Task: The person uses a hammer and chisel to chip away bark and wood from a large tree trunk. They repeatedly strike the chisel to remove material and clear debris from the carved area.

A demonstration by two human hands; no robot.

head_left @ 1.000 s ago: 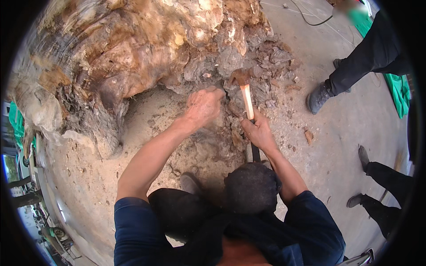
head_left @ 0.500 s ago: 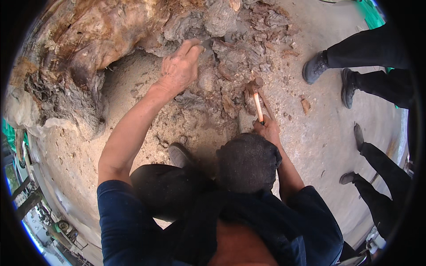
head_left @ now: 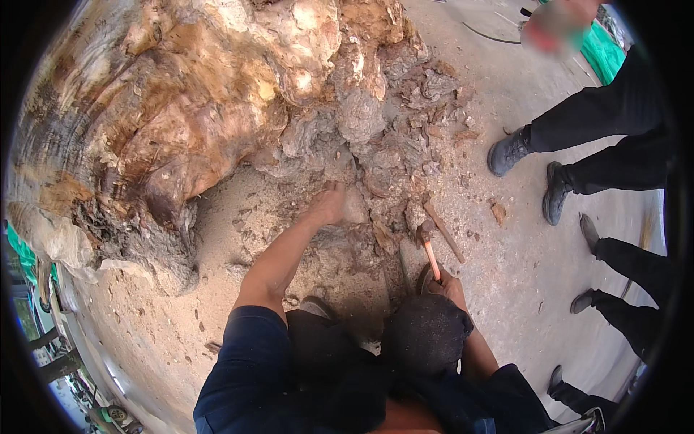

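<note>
Drawn back from the gnarled stump at upper left since the earlier frame, the left hand is curled beside flaky bark debris, whether holding anything unclear, while the right hand grasps a hammer, best swung well clear of those fingers

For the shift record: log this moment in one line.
left grip: near gnarled wood, contents unclear | right grip: closed on hammer | beside hammer: brown stick | right side: bystanders' legs
</note>
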